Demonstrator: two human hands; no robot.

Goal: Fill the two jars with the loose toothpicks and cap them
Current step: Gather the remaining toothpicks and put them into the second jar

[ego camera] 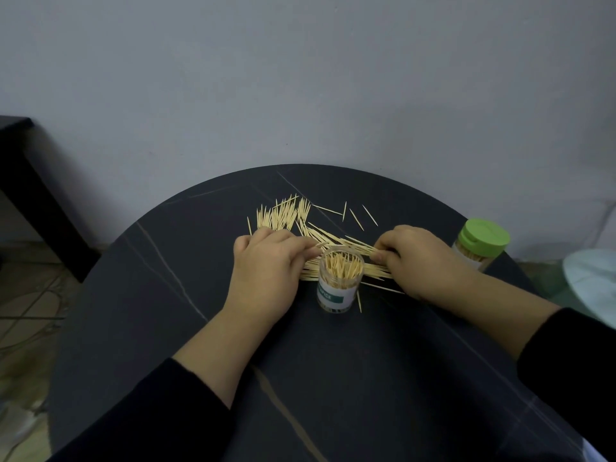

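Hands flanking open jar [339, 281]: left hand [266, 271] pinches toothpicks [286, 216] beside jar mouth, right hand [423, 261] grips bundle's other end. Jar upright, part-filled. Capped jar [480, 245], green lid, far right near surface [160, 295] edge.

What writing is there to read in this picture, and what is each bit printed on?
"PICE": white letters on the teal band of the open jar; the word's start curves out of sight, so this reading is unsure.
Dark print at that jar's base: too small to read.
Green-lidded jar: no text shows.
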